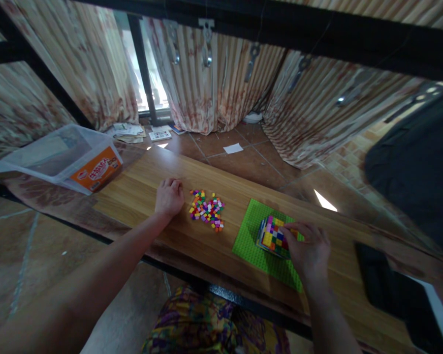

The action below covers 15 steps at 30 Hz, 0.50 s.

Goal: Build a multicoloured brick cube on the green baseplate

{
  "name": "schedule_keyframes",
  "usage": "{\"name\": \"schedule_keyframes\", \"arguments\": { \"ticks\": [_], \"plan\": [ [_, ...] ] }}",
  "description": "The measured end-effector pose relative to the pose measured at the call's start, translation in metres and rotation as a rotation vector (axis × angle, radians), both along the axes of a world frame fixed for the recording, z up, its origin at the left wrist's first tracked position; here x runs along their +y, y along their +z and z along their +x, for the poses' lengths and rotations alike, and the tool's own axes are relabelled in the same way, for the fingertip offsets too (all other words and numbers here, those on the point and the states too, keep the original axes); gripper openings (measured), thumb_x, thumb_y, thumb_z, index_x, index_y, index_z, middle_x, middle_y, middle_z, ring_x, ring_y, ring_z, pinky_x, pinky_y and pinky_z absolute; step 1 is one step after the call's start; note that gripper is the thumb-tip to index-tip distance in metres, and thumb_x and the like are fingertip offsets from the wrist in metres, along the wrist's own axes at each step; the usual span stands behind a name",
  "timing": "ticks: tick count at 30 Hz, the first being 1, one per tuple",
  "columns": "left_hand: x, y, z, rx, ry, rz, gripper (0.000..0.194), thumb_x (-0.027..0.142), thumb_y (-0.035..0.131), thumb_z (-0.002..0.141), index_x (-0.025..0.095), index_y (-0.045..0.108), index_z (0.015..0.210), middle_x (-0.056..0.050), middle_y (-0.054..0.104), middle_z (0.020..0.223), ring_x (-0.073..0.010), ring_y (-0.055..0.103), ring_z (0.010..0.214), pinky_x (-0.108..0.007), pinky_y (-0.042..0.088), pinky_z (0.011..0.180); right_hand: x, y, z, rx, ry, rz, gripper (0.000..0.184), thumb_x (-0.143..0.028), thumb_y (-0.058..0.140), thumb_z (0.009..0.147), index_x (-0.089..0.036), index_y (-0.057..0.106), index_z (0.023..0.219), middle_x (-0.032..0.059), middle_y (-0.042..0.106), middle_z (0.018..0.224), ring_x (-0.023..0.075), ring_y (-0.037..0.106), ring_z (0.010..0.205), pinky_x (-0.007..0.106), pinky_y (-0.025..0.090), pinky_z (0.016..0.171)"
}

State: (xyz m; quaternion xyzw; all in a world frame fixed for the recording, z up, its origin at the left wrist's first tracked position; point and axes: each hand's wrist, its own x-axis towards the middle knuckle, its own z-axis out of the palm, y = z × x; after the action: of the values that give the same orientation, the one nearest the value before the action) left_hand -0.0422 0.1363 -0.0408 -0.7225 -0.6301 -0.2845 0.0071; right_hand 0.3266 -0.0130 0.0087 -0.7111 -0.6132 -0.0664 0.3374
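A green baseplate [251, 231] lies on the wooden table [140, 191]. On it stands a multicoloured block structure [271, 235] built of small bricks. My right hand [308, 248] rests against its right side, fingers curled and pinched at the top edge. What the fingertips hold is hidden. A loose pile of small coloured bricks [206, 209] lies left of the plate. My left hand [169, 196] lies on the table just left of that pile, fingers curled under, holding nothing that I can see.
A clear plastic bin [64, 157] with an orange label sits at the table's far left. A dark flat object [395, 290] lies at the right end. Papers [127, 132] and curtains [206, 78] are beyond, over a tiled floor.
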Motion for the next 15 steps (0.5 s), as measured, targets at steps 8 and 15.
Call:
{"name": "schedule_keyframes", "arguments": {
  "ticks": [8, 15],
  "plan": [
    [-0.0001, -0.0007, -0.0002, 0.032, -0.003, 0.013, 0.025, 0.018, 0.043, 0.086, 0.016, 0.066, 0.097, -0.014, 0.064, 0.104, -0.0284, 0.056, 0.101, -0.045, 0.045, 0.095, 0.0013, 0.0037, -0.0027, -0.008, 0.0, -0.005, 0.032, -0.046, 0.06, 0.086, -0.021, 0.073, 0.071, 0.0054, 0.07, 0.079, 0.0208, 0.054, 0.079, 0.036, 0.04, 0.079],
    [-0.0009, -0.0009, 0.0001, 0.023, -0.001, 0.013, 0.025, 0.018, 0.044, 0.087, 0.017, 0.066, 0.097, -0.014, 0.063, 0.104, -0.0287, 0.055, 0.103, -0.046, 0.045, 0.095, 0.0012, 0.0061, -0.0045, 0.029, 0.048, -0.024, 0.033, -0.045, 0.058, 0.088, -0.022, 0.072, 0.07, 0.0059, 0.071, 0.078, 0.021, 0.056, 0.078, 0.036, 0.042, 0.079]
  ]
}}
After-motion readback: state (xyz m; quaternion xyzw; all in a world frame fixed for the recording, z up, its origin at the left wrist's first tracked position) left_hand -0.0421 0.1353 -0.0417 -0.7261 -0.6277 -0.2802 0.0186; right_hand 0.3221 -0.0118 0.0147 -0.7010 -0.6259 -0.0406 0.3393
